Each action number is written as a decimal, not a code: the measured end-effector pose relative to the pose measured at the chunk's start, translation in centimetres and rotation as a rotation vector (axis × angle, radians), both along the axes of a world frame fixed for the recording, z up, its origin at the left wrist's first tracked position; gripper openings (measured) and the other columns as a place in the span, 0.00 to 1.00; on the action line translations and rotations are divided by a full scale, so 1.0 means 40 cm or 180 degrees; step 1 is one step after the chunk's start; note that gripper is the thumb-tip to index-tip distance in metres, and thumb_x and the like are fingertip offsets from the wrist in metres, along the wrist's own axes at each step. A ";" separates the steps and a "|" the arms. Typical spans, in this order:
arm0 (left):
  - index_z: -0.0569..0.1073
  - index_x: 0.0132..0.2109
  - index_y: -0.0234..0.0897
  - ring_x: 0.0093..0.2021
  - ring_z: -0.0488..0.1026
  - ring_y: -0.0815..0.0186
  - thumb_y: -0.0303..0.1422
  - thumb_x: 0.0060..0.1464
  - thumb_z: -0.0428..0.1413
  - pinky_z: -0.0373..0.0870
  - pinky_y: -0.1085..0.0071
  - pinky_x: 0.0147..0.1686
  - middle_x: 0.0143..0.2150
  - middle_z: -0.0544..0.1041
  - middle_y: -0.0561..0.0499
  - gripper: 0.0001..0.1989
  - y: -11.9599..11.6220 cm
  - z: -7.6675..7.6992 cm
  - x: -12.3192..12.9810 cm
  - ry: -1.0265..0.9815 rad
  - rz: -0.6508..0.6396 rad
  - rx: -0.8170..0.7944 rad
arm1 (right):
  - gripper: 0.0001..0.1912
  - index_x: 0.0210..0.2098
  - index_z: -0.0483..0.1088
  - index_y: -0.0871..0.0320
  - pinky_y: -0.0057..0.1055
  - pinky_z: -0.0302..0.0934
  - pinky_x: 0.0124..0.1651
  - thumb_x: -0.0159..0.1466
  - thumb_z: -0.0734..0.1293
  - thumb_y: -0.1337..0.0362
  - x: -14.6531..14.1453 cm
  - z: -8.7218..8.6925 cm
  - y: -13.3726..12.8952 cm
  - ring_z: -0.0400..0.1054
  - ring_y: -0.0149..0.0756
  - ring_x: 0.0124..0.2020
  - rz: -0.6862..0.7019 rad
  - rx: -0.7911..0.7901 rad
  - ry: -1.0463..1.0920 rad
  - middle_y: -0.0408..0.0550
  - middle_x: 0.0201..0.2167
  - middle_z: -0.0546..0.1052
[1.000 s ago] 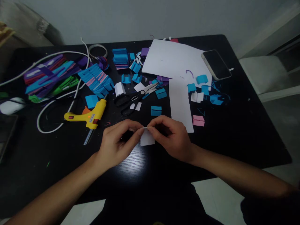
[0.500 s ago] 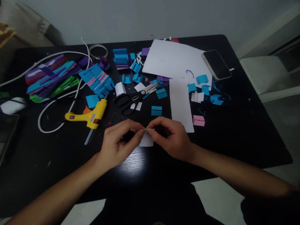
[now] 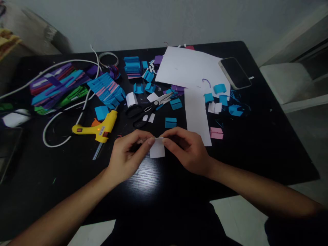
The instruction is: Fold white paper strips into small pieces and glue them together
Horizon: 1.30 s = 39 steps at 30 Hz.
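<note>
Head view, left to right: shows yellow glue gun (image 3: 106, 126) left of centre; at lower centre, pinches top left corner of white paper square (image 3: 157, 149) with left hand (image 3: 124, 157), top right with right hand (image 3: 193, 152), spreading grips wider than before, baring more top edge; right of centre, includes pink folded paper (image 3: 216, 133)

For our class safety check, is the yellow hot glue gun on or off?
On: a small orange indicator light glows on the glue gun.
</note>
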State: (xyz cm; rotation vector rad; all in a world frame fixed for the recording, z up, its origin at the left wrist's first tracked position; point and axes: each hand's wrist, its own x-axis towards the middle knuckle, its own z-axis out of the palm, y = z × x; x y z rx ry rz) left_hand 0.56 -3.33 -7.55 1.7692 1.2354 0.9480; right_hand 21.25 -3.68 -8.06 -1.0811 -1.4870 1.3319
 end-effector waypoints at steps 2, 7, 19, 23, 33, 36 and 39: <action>0.80 0.40 0.37 0.29 0.75 0.71 0.32 0.64 0.59 0.71 0.76 0.30 0.31 0.81 0.55 0.06 0.001 -0.001 -0.001 -0.0087 0.0137 -0.0259 | 0.07 0.45 0.77 0.58 0.31 0.72 0.40 0.69 0.70 0.64 0.003 0.002 0.000 0.77 0.35 0.38 0.0044 -0.0004 0.0011 0.47 0.37 0.81; 0.81 0.41 0.38 0.29 0.75 0.71 0.34 0.64 0.60 0.71 0.77 0.30 0.30 0.82 0.55 0.06 0.001 -0.010 0.000 -0.0235 0.0281 -0.0495 | 0.07 0.44 0.77 0.58 0.31 0.72 0.39 0.67 0.71 0.64 0.005 0.001 0.002 0.77 0.35 0.37 0.0076 0.0137 -0.0084 0.46 0.37 0.81; 0.81 0.40 0.39 0.29 0.75 0.72 0.30 0.60 0.64 0.70 0.78 0.30 0.31 0.81 0.55 0.02 0.004 -0.007 0.000 -0.0371 0.0070 -0.0346 | 0.02 0.38 0.79 0.56 0.28 0.69 0.36 0.66 0.73 0.65 0.005 -0.011 0.007 0.75 0.31 0.33 -0.0060 0.0131 -0.0324 0.42 0.33 0.82; 0.82 0.40 0.40 0.30 0.77 0.72 0.30 0.59 0.65 0.72 0.78 0.30 0.32 0.82 0.55 0.02 0.007 -0.006 0.000 -0.0545 0.0035 -0.0516 | 0.02 0.38 0.79 0.57 0.28 0.69 0.36 0.66 0.73 0.66 0.005 -0.009 0.008 0.75 0.31 0.33 -0.0052 0.0116 -0.0299 0.42 0.32 0.81; 0.80 0.38 0.37 0.29 0.78 0.72 0.29 0.59 0.63 0.73 0.78 0.31 0.28 0.81 0.55 0.01 0.012 0.009 -0.001 -0.0726 0.0025 -0.0810 | 0.02 0.38 0.79 0.58 0.28 0.69 0.35 0.66 0.73 0.67 0.002 -0.002 0.005 0.75 0.31 0.32 -0.0205 0.0224 -0.0365 0.43 0.33 0.82; 0.80 0.38 0.37 0.30 0.77 0.72 0.28 0.59 0.63 0.73 0.78 0.31 0.30 0.81 0.54 0.00 0.012 0.006 -0.003 -0.0716 0.0019 -0.0746 | 0.02 0.38 0.79 0.57 0.28 0.69 0.35 0.66 0.73 0.66 0.002 -0.002 0.005 0.74 0.30 0.32 -0.0197 0.0213 -0.0325 0.43 0.33 0.82; 0.79 0.37 0.37 0.28 0.74 0.73 0.29 0.59 0.63 0.70 0.78 0.29 0.28 0.78 0.55 0.01 0.014 0.001 -0.003 -0.0681 0.0019 -0.0710 | 0.02 0.38 0.79 0.57 0.28 0.69 0.35 0.66 0.72 0.66 0.002 -0.006 0.005 0.74 0.30 0.32 -0.0146 0.0193 -0.0342 0.43 0.33 0.82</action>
